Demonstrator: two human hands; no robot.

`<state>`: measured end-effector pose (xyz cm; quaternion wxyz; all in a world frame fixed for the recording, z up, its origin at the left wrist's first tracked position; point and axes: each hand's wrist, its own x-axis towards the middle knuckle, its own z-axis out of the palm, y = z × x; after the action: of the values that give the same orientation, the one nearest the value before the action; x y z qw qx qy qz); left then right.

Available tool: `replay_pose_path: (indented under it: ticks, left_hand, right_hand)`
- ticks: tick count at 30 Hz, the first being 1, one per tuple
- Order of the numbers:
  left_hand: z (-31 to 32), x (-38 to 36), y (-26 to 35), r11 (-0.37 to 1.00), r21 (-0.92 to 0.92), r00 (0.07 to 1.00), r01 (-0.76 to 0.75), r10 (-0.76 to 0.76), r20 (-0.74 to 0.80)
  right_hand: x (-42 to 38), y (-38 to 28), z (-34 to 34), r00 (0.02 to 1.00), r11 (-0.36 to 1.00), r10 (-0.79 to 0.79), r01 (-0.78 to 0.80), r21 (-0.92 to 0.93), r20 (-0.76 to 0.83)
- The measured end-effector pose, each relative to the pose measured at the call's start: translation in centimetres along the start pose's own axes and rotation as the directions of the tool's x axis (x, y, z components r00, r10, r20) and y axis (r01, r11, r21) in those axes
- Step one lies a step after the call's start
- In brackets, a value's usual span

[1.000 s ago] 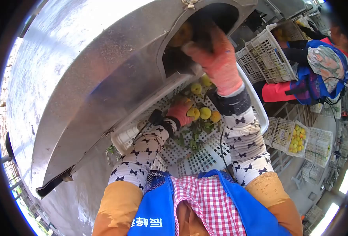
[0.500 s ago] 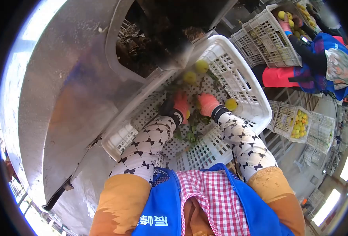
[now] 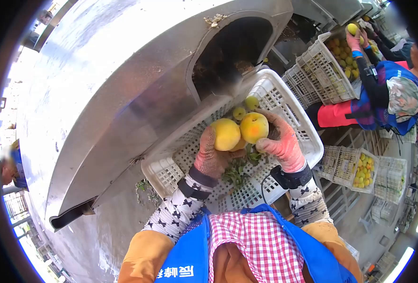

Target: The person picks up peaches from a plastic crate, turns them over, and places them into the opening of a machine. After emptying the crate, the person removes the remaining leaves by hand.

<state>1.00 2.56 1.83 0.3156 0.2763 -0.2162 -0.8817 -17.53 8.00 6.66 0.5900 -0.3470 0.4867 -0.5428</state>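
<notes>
My left hand (image 3: 206,154), in a pink work glove, is closed around a yellow peach (image 3: 226,134). A second yellow peach (image 3: 254,128) with an orange blush is gripped in my right hand (image 3: 286,145), gloved likewise. The two peaches are close side by side, raised over a white perforated plastic crate (image 3: 308,134). Part of another orange-yellow fruit (image 3: 239,145) shows below them, beside my left fingers. Two smaller greenish-yellow fruits (image 3: 239,113) and a heap of green leaves (image 3: 237,175) lie in the crate.
A large sheet-metal machine (image 3: 138,89) with a dark opening (image 3: 228,52) stands against the crate's far left side. At right, a co-worker (image 3: 383,96) handles fruit over a full crate (image 3: 322,70). More crates of fruit (image 3: 362,170) stand behind on the right.
Both hands have come up from the crate floor, each now holding a peach. My view has shifted, showing more of the machine.
</notes>
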Motion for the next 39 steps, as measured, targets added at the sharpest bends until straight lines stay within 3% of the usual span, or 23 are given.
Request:
replay_pose_path:
  ticks: [3, 4, 6, 7, 9, 10, 12, 16, 18, 19, 21, 22, 23, 25, 27, 28, 29, 31, 32, 35, 37, 39]
  left_hand:
    - [0.9, 0.2, 2.4, 0.973, 0.155, 0.981, -0.169, 0.150, 0.126]
    - [0.9, 0.3, 2.5, 0.983, 0.070, 0.983, -0.168, 0.162, 0.087]
    - [0.7, -0.2, 2.9, 0.983, 0.064, 0.984, -0.170, 0.165, 0.069]
    - [0.3, -0.7, 2.7, 0.989, 0.040, 0.990, -0.141, 0.140, 0.029]
    - [-0.9, -2.0, 1.4, 0.993, 0.009, 0.992, -0.121, 0.121, -0.024]
    - [-1.6, -2.9, 0.8, 0.996, -0.024, 0.994, -0.080, 0.078, -0.075]
    - [-3.6, -4.1, -0.4, 0.990, -0.144, 0.986, -0.012, -0.012, -0.168]
    - [-5.6, -4.9, -0.7, 0.979, -0.204, 0.990, 0.008, -0.036, -0.138]
    - [-5.7, -4.4, -0.3, 0.975, -0.221, 0.991, -0.039, 0.009, -0.134]
    - [-5.6, -4.4, -0.3, 0.969, -0.233, 0.989, -0.081, 0.050, -0.136]
    - [-4.7, -4.0, 0.7, 0.966, -0.237, 0.993, -0.103, 0.087, -0.076]
    - [-4.0, -3.8, 1.3, 0.960, -0.249, 0.991, -0.129, 0.130, -0.013]
    - [-3.5, -3.6, 1.6, 0.961, -0.246, 0.992, -0.124, 0.125, -0.014]
    - [-2.3, -3.1, 2.2, 0.876, -0.446, 0.983, -0.182, 0.159, -0.089]
    - [-1.4, -3.3, 3.0, 0.855, -0.480, 0.980, -0.196, 0.181, -0.078]
    - [-1.1, -3.0, 3.3, 0.835, -0.510, 0.974, -0.206, 0.223, -0.028]
    - [-1.1, -2.8, 3.2, 0.835, -0.507, 0.973, -0.212, 0.226, -0.035]
    - [-0.9, -2.4, 2.9, 0.901, -0.069, 0.904, -0.427, 0.426, -0.029]
    - [-0.8, -2.3, 2.6, 0.904, -0.066, 0.906, -0.423, 0.422, -0.028]
    - [-0.7, -2.3, 2.2, 0.893, -0.208, 0.908, -0.399, 0.416, 0.043]
    - [-0.8, -2.2, 2.7, 0.876, -0.392, 0.941, -0.282, 0.331, 0.064]
    - [-0.8, -2.5, 3.1, 0.875, -0.429, 0.961, -0.226, 0.272, 0.050]
  right_hand:
    - [0.6, -1.1, -0.1, 0.986, 0.976, -0.164, 0.156, -0.152, -0.042]
    - [1.7, -1.6, 0.1, 0.943, 0.900, -0.331, 0.304, -0.311, -0.038]
    - [4.5, -3.1, 1.2, 0.785, 0.585, -0.620, 0.473, -0.659, 0.013]
    - [6.0, -3.0, 2.1, 0.711, 0.419, -0.703, 0.418, -0.806, 0.004]
    - [8.5, -0.8, 3.0, 0.715, 0.321, -0.697, 0.256, -0.912, -0.045]
    - [8.9, 0.2, 3.3, 0.715, 0.323, -0.698, 0.253, -0.912, -0.049]
    - [9.7, 1.4, 3.7, 0.669, 0.182, -0.742, 0.273, -0.945, 0.050]
    - [10.8, 2.5, 3.9, 0.641, 0.251, -0.768, 0.301, -0.920, 0.001]
    - [12.9, 3.0, 5.0, 0.669, 0.175, -0.741, 0.113, -0.978, -0.055]
    - [13.3, 1.9, 5.6, 0.676, 0.178, -0.735, 0.112, -0.978, -0.057]
    - [15.1, -0.9, 6.0, 0.845, 0.161, -0.525, -0.017, -0.987, -0.100]
    - [15.7, -1.3, 4.8, 0.707, -0.021, -0.694, 0.172, -0.985, 0.138]
    - [14.7, -0.8, 3.7, 0.708, -0.017, -0.694, 0.168, -0.986, 0.132]
    - [9.4, -3.3, 4.9, 0.772, 0.520, -0.634, 0.400, -0.755, -0.028]
    - [5.9, -1.6, 3.8, 0.743, 0.492, -0.668, 0.487, -0.722, 0.046]
    - [4.2, -0.8, 3.2, 0.843, 0.586, -0.527, 0.448, -0.675, 0.103]
    - [3.1, 0.0, 3.4, 0.844, 0.590, -0.525, 0.451, -0.670, 0.106]
    - [1.3, 1.1, 3.7, 0.941, 0.709, -0.322, 0.311, -0.634, 0.101]
    - [1.1, 1.5, 4.2, 0.912, 0.680, -0.398, 0.368, -0.634, 0.104]
    - [1.6, 2.4, 4.7, 0.887, 0.647, -0.448, 0.410, -0.643, 0.116]
    - [1.5, 1.5, 4.5, 0.893, 0.669, -0.432, 0.410, -0.620, 0.125]
    - [1.3, 0.9, 3.9, 0.897, 0.691, -0.399, 0.431, -0.580, 0.191]
